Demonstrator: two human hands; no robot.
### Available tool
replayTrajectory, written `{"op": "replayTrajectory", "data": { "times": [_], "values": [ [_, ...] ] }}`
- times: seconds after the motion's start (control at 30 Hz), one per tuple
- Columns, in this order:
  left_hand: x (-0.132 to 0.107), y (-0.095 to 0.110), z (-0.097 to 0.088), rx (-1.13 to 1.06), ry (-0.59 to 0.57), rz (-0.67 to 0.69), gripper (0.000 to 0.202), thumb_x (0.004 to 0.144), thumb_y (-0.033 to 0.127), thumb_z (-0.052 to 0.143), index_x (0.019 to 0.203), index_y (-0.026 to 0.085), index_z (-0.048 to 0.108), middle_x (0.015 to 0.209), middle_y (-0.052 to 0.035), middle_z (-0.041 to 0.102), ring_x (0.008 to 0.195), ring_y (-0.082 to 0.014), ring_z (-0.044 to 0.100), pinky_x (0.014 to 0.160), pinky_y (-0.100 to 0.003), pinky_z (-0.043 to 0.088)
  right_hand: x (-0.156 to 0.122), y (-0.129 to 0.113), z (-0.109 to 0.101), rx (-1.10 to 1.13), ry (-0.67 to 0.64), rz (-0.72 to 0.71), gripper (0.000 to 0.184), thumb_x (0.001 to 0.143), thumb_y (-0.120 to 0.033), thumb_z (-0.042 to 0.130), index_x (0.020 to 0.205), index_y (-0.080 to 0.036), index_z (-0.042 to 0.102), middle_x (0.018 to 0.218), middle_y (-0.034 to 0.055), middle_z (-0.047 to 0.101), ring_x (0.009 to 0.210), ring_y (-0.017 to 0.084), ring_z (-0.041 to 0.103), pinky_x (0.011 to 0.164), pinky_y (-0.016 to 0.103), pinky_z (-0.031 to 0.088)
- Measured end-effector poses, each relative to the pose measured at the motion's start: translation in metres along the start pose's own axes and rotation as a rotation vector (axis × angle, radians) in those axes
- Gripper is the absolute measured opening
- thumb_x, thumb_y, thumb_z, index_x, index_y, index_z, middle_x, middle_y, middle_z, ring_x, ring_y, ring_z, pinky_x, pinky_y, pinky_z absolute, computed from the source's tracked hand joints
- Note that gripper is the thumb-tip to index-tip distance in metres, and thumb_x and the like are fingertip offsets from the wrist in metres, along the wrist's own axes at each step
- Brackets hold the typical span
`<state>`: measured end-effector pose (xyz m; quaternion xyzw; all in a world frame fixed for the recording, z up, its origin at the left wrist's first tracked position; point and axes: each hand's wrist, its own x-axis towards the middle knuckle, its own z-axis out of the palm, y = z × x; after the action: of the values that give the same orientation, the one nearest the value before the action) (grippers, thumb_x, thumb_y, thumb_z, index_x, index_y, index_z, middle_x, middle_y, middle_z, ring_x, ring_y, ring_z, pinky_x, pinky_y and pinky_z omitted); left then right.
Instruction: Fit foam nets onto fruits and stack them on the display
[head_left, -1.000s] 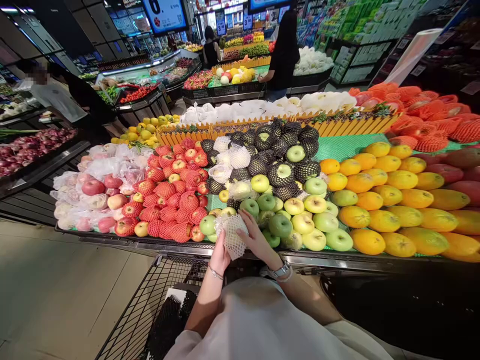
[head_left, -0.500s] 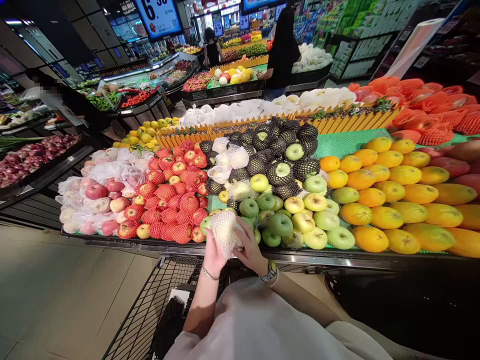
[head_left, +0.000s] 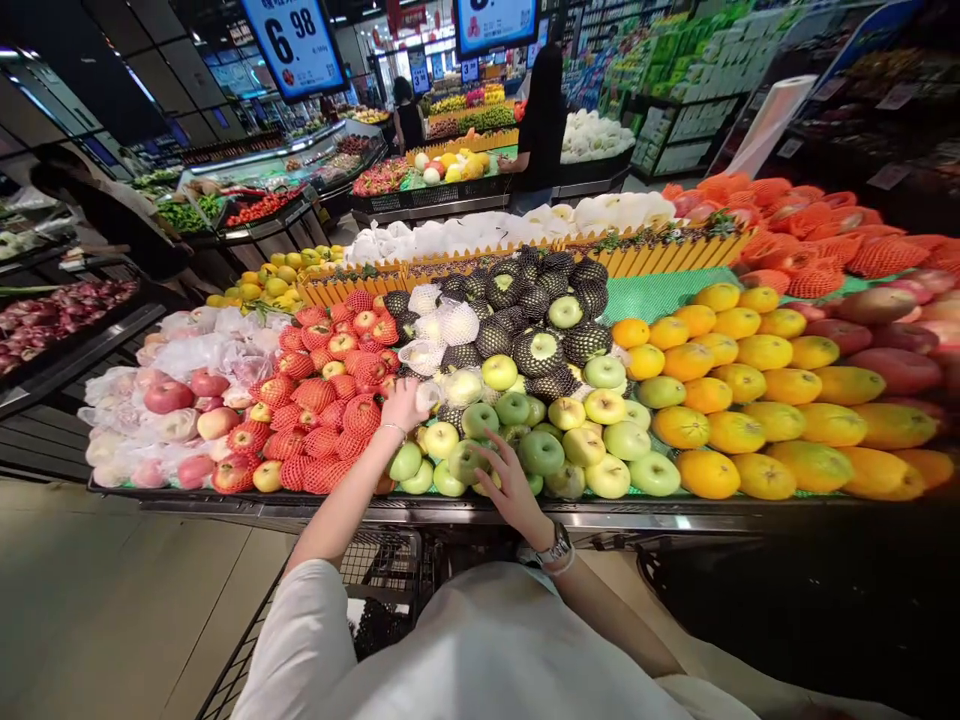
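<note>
My left hand (head_left: 405, 405) is stretched forward between the red-netted apples (head_left: 315, 395) and the green ones. Its fingers are curled on a small white foam net (head_left: 429, 397); whether any fruit is inside I cannot tell. Just below lies a bare yellow apple (head_left: 440, 439). Over the front of the green apples (head_left: 541, 453), my right hand (head_left: 514, 490) has its fingers spread and holds nothing. Its fingertips are close to a green apple (head_left: 466, 462); contact cannot be made out.
Apples in black nets (head_left: 540, 350) are piled behind. Papayas (head_left: 742, 432) lie in rows on the right, bagged fruit (head_left: 225, 345) on the left. A wire shopping cart (head_left: 375, 560) stands below the metal front edge (head_left: 600, 515). Other people stand farther back.
Both hands held a white-netted fruit together in front of me. They have since parted: the left reached forward and left, the right let go and spread its fingers. The view shifted slightly.
</note>
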<state>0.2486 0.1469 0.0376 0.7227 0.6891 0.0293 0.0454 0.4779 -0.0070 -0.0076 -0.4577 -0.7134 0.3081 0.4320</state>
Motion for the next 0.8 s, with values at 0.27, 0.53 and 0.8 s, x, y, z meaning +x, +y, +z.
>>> {"op": "replayTrajectory", "data": {
  "times": [0.27, 0.53, 0.8],
  "values": [
    [0.007, 0.008, 0.012, 0.050, -0.081, -0.022, 0.064, 0.077, 0.052, 0.063, 0.125, 0.013, 0.046, 0.125, -0.0232, 0.051, 0.111, -0.0418, 0.057, 0.085, -0.050, 0.049, 0.000, 0.011, 0.003, 0.036, -0.016, 0.020, 0.029, 0.098, -0.035, 0.044, 0.121, -0.026, 0.058, 0.129, 0.0099, 0.054, 0.123, 0.025, 0.049, 0.105, 0.049, 0.044],
    [0.035, -0.003, 0.016, -0.241, -0.055, 0.021, 0.052, 0.088, 0.060, 0.042, 0.104, 0.013, 0.057, 0.109, -0.0180, 0.064, 0.105, -0.0322, 0.062, 0.092, -0.044, 0.047, 0.001, 0.003, 0.021, 0.037, 0.063, -0.001, 0.028, 0.097, -0.034, 0.044, 0.118, -0.023, 0.060, 0.130, 0.0116, 0.052, 0.124, 0.026, 0.048, 0.105, 0.048, 0.043],
    [-0.039, -0.086, 0.007, -0.698, 0.259, 0.055, 0.039, 0.097, 0.041, 0.033, 0.117, 0.015, 0.053, 0.125, -0.0100, 0.059, 0.120, -0.0159, 0.053, 0.106, -0.031, 0.038, -0.003, 0.002, 0.028, 0.002, 0.043, -0.095, 0.026, 0.095, -0.028, 0.046, 0.116, -0.021, 0.060, 0.125, 0.0118, 0.055, 0.125, 0.026, 0.047, 0.108, 0.053, 0.038]
  ]
}}
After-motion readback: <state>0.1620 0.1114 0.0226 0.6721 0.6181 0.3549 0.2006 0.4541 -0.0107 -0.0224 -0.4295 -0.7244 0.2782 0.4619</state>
